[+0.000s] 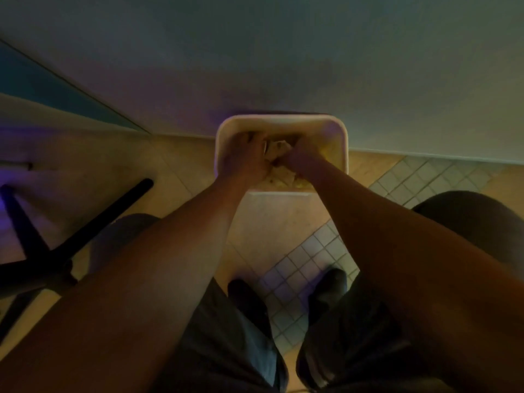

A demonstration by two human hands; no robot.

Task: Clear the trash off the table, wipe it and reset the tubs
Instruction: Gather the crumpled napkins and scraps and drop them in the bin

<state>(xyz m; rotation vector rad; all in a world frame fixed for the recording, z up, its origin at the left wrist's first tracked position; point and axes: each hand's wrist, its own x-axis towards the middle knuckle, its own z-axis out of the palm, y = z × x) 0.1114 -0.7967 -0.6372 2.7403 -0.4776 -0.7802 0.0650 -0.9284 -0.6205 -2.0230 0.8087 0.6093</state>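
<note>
Reaching down with both arms, the person has the left hand (243, 154) and right hand (300, 157) inside a pale rectangular bin (337, 137) that stands on the tiled floor (297, 262) against the wall (283, 52) at twelve o'clock. Crumpled paper trash (276, 150) sits between the hands, with more piled toward six o'clock. The right fingers look curled round the paper; the left fingers look bent onto it, but blur and dim light leave that grip uncertain. My guess is that the trash is being pushed down. Paper heaped near the rim could spill onto the floor, and a hard, off-centre push might tip the bin. The table's black base (42, 245) shows at nine o'clock.
</note>
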